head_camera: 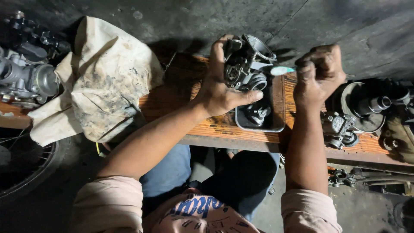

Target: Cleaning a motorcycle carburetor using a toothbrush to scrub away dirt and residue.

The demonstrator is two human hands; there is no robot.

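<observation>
My left hand (217, 88) grips a grey metal carburetor (246, 64) and holds it up over a wooden bench (181, 101). My right hand (318, 73) is closed around a small tool with a pale blue-white tip (281, 70). That tip points left and touches the carburetor's side. Below the carburetor sits a shallow dark metal tray (276, 125) with a black part (258, 113) in it.
A stained cream cloth (99, 82) lies bunched on the bench's left end. Metal engine parts (28, 77) sit at far left. Another carburetor (338, 129) and a round housing (364, 105) lie at the right. A spoked wheel (26, 164) stands lower left.
</observation>
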